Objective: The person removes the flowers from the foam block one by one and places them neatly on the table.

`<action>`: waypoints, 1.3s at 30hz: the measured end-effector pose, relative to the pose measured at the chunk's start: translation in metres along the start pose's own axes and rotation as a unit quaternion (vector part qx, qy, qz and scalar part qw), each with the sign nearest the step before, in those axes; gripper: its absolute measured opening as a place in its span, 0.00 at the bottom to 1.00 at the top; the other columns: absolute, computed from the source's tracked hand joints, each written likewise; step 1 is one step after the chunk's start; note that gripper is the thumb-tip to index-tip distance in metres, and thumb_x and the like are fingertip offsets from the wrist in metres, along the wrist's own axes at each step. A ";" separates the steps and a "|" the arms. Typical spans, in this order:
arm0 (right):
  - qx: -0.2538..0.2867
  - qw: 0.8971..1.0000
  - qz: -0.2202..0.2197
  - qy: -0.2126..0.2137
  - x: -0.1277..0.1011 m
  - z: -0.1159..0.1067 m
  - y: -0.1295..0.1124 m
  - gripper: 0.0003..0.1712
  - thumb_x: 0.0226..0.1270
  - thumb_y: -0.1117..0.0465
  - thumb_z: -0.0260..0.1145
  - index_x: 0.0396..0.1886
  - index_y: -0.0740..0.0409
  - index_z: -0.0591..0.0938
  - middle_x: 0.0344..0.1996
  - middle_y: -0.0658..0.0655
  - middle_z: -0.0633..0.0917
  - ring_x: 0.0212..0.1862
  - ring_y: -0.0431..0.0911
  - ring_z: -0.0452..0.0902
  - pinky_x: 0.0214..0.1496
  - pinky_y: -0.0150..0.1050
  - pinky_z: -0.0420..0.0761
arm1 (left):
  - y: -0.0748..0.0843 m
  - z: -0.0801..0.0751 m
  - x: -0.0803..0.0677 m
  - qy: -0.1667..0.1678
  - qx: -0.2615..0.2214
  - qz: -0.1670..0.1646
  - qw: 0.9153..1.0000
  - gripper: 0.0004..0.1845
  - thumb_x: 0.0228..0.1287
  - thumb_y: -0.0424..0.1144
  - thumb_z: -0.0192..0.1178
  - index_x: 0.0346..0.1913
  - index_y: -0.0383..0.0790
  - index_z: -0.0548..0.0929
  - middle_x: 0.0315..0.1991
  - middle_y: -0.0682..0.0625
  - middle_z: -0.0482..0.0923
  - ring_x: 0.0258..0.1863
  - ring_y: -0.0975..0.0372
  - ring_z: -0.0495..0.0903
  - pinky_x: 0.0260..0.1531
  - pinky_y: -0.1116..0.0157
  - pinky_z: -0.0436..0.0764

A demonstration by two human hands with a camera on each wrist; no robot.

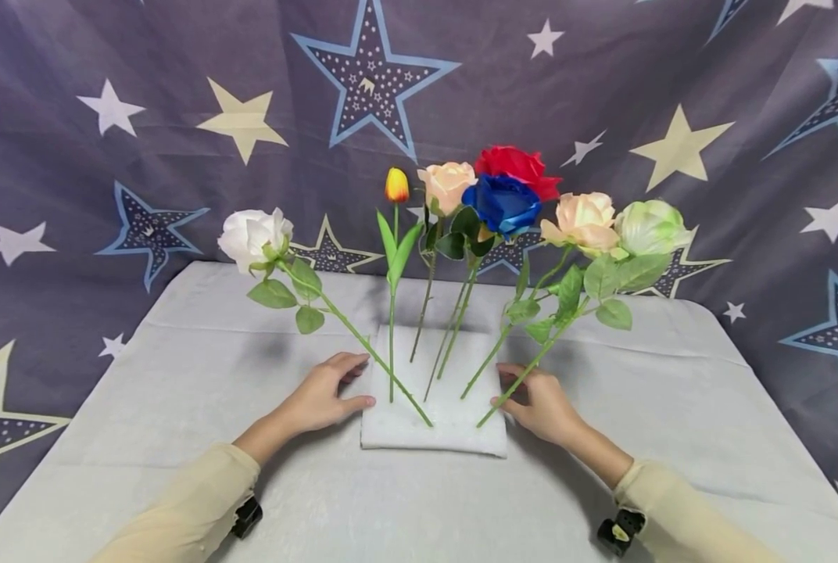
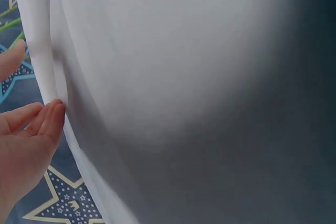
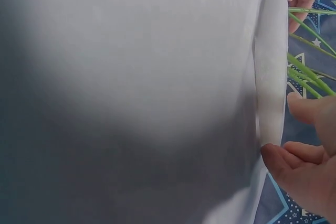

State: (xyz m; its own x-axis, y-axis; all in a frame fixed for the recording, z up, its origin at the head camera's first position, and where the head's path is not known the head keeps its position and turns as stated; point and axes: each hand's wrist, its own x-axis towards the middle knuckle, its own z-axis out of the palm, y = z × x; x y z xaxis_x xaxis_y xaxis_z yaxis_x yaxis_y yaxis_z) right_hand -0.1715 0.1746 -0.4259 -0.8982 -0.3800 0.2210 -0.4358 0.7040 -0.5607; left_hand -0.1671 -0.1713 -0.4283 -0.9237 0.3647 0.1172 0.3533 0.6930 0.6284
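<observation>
- star-print backdrop cloth (image 1: 109, 156), hung well beyond the fingertips, behind everything.
- grey-white table cover (image 1: 180, 375), spread under both palms and reaching out past them on every side.
- white foam block (image 1: 454, 422), flat on the table cover, squarely between the two sets of fingers; in the left wrist view its pale edge (image 2: 42, 61) stands right at the fingertips.
- left hand (image 1: 320, 399), fingers relaxed and nearly straight, tips resting against the block's left side, thumb low near its front corner; grasping nothing.
- right hand (image 1: 542, 407), fingers loosely bent against the block's right side, thumb tip by the base of the outermost stem; whether that stem is pinched cannot be told from these views.
- white rose (image 1: 253, 234), leaning far out above and beyond the left fingers, its long stem slanting down into the block.
- pale green rose (image 1: 651, 227) and peach rose (image 1: 584, 219), leaning out above the right fingers, stems entering the block just beside those fingertips.
- red rose (image 1: 517, 166), blue rose (image 1: 503, 205) and a second peach rose (image 1: 447, 184), clustered high between the two hands, stems planted mid-block.
- yellow-orange tulip (image 1: 396, 186), upright, nearer the left fingers, stem stuck close to the block's middle.
- black wrist mounts (image 1: 619, 532), behind the fingers at the cuffs of beige sleeves (image 1: 194, 508).
</observation>
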 end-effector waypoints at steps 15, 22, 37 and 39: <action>0.107 0.986 0.128 0.026 0.002 0.007 -0.004 0.25 0.51 0.68 0.74 0.50 0.73 0.81 0.38 0.65 0.88 0.35 0.46 0.86 0.37 0.26 0.85 | 0.009 0.010 0.006 0.018 -0.111 -0.073 0.991 0.31 0.53 0.31 0.69 0.60 0.24 0.73 0.51 0.36 0.79 0.47 0.53 0.83 0.48 0.67 0.84; 0.175 0.955 0.237 0.025 0.005 0.005 -0.010 0.26 0.49 0.68 0.75 0.51 0.70 0.82 0.41 0.66 0.88 0.36 0.40 0.84 0.36 0.21 0.81 | 0.019 0.010 0.011 0.047 -0.158 -0.160 0.973 0.26 0.51 0.28 0.70 0.55 0.24 0.78 0.46 0.35 0.84 0.43 0.52 0.86 0.42 0.69 0.86; 0.209 0.929 0.302 0.035 0.007 0.007 -0.016 0.25 0.50 0.67 0.75 0.50 0.66 0.84 0.42 0.64 0.88 0.43 0.47 0.85 0.35 0.23 0.80 | 0.017 0.008 0.013 0.056 -0.204 -0.198 0.957 0.25 0.49 0.28 0.70 0.53 0.25 0.80 0.46 0.34 0.85 0.42 0.53 0.87 0.40 0.70 0.86; 0.206 0.930 0.303 0.034 0.008 0.007 -0.017 0.24 0.49 0.66 0.75 0.50 0.65 0.84 0.42 0.63 0.88 0.43 0.47 0.86 0.35 0.23 0.80 | 0.016 0.006 0.012 0.058 -0.202 -0.197 0.958 0.25 0.48 0.28 0.70 0.54 0.25 0.80 0.45 0.35 0.85 0.42 0.54 0.87 0.40 0.71 0.86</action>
State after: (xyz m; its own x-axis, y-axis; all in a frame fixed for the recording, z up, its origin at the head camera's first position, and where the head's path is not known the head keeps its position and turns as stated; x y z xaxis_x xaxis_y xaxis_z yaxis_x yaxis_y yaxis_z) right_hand -0.1709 0.1554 -0.4209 -0.9792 0.0610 -0.1937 0.1989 0.4816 -0.8535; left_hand -0.1714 -0.1523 -0.4218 -0.9922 0.0368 -0.1194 -0.0896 0.4559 0.8855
